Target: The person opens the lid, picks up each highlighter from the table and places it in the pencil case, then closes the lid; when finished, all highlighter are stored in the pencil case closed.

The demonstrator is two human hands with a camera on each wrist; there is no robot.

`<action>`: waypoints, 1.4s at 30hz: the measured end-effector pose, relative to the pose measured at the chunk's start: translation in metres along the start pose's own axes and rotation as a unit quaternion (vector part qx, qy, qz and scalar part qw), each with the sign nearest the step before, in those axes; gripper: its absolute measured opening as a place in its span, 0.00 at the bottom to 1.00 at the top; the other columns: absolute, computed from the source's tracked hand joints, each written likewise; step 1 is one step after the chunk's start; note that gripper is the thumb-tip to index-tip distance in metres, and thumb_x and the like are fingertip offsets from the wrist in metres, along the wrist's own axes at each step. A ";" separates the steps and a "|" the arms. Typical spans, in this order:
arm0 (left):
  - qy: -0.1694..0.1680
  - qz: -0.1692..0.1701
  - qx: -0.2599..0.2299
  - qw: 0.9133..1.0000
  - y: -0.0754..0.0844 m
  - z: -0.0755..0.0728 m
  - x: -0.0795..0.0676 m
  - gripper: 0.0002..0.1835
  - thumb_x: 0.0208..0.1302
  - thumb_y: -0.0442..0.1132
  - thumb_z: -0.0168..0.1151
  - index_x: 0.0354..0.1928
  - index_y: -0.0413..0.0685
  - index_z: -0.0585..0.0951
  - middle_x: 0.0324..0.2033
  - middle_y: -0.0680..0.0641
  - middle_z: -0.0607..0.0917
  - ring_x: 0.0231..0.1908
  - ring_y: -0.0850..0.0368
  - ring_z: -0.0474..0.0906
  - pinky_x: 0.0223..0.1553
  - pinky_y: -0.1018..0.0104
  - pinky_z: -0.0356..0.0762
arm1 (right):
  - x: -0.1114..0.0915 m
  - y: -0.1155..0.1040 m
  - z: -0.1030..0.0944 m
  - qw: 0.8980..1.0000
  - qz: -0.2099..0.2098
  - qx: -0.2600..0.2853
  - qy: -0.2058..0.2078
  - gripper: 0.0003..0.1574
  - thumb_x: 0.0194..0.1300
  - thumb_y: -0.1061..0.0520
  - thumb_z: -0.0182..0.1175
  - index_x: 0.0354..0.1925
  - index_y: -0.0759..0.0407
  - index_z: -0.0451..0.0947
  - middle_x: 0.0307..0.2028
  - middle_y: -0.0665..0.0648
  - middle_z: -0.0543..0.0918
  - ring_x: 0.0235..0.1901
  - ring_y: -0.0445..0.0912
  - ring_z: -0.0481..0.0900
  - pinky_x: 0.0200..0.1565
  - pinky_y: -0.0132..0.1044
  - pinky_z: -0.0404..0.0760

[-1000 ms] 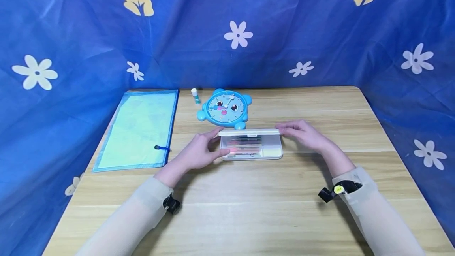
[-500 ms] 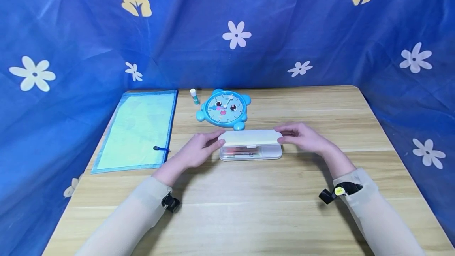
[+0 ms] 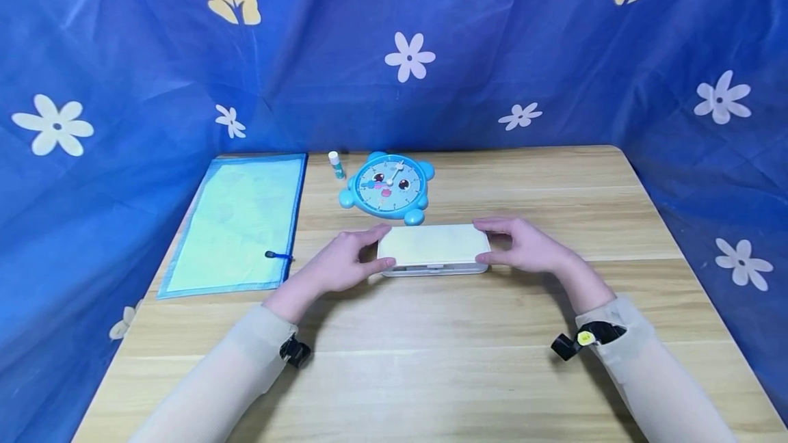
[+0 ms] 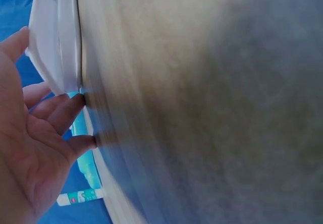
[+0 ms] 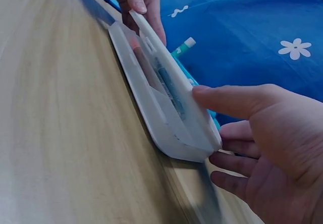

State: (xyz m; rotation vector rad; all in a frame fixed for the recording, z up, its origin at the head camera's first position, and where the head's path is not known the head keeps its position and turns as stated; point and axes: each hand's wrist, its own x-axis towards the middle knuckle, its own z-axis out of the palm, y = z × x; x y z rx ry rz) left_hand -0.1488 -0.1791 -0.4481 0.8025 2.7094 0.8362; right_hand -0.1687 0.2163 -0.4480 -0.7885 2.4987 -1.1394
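Observation:
A white pencil case (image 3: 433, 245) lies mid-table, its lid lowered most of the way over the base. Through the remaining gap, the right wrist view shows several pens (image 5: 166, 85) inside the translucent base (image 5: 176, 142). My left hand (image 3: 345, 262) holds the left end, thumb at the lid's front corner and fingers at the back. At the other end my right hand (image 3: 523, 246) does likewise, its thumb on the lid and its fingers around the rear corner. In the left wrist view the left thumb touches the lid (image 4: 43, 37).
Behind the case lies a blue toy clock (image 3: 394, 186) with a cartoon face. A glue stick (image 3: 336, 165) with a white cap is left of it. A blue-edged mesh zip folder (image 3: 237, 224) lies on the table's left side. Blue flowered cloth (image 3: 468, 12) hangs behind.
The lid has swung down toward the front, from nearly upright to almost flat, hiding the pens in the head view. Both thumbs have come forward and down with it.

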 end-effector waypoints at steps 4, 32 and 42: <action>-0.003 -0.004 0.020 1.000 0.002 0.000 -0.001 0.48 0.70 0.68 0.64 0.80 0.43 0.67 0.76 0.45 0.70 0.75 0.49 0.65 0.76 0.53 0.62 | -0.002 -0.003 0.003 1.000 -0.001 -0.020 0.000 0.54 0.62 0.42 0.79 0.75 0.66 0.71 0.73 0.60 0.74 0.75 0.56 0.66 0.76 0.54 0.62; -0.003 -0.003 0.041 0.999 0.009 0.007 -0.005 0.50 0.65 0.65 0.73 0.78 0.41 0.69 0.74 0.44 0.72 0.74 0.49 0.68 0.73 0.53 0.67 | -0.013 -0.010 0.017 0.997 0.000 -0.083 0.004 0.56 0.60 0.44 0.80 0.76 0.66 0.69 0.74 0.65 0.72 0.74 0.60 0.67 0.75 0.56 0.64; 0.006 -0.014 0.037 0.999 0.018 -0.005 -0.007 0.52 0.68 0.73 0.62 0.80 0.42 0.66 0.78 0.43 0.67 0.76 0.49 0.63 0.75 0.50 0.64 | -0.019 -0.017 0.005 0.994 -0.012 -0.109 0.006 0.53 0.66 0.40 0.75 0.76 0.66 0.68 0.74 0.65 0.71 0.75 0.61 0.66 0.75 0.59 0.63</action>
